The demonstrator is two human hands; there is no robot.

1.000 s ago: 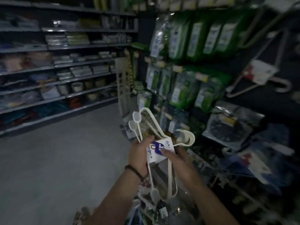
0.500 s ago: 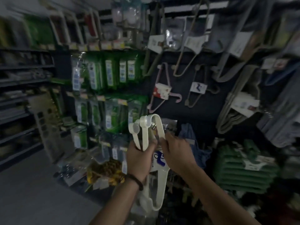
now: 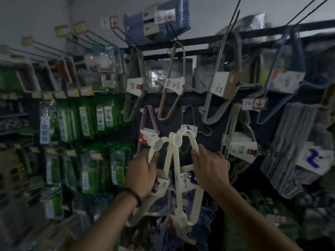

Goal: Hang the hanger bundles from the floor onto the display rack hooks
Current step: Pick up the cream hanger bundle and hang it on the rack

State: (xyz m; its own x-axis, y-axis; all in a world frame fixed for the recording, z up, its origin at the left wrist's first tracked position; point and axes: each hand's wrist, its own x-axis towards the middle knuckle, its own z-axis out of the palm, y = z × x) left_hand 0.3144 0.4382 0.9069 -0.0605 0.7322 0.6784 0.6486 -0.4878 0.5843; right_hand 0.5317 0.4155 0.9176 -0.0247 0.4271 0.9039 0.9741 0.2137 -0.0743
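The white hanger bundle [image 3: 174, 160] is held up in front of the display rack [image 3: 199, 48]. Its curved hook ends are raised towards the middle row and its lower end hangs below the wrists. It is not yet on any hook. The left grip [image 3: 143, 173] is curled round the left-hand hook ends. The right grip [image 3: 211, 169] is closed round the right-hand arm, with one finger laid along the plastic. Just behind the hook ends a pink bundle [image 3: 151, 122] and a small labelled bundle [image 3: 189, 128] are hung, with a grey bundle [image 3: 239, 147] to the right. Trouble is likely to come from that crowding. The hook ends may be caught on a neighbouring bundle, or only some of the hangers may be threaded over a peg. The bundle would then be left crooked, or dropped once released. A free peg is hard to pick out in the dim light.
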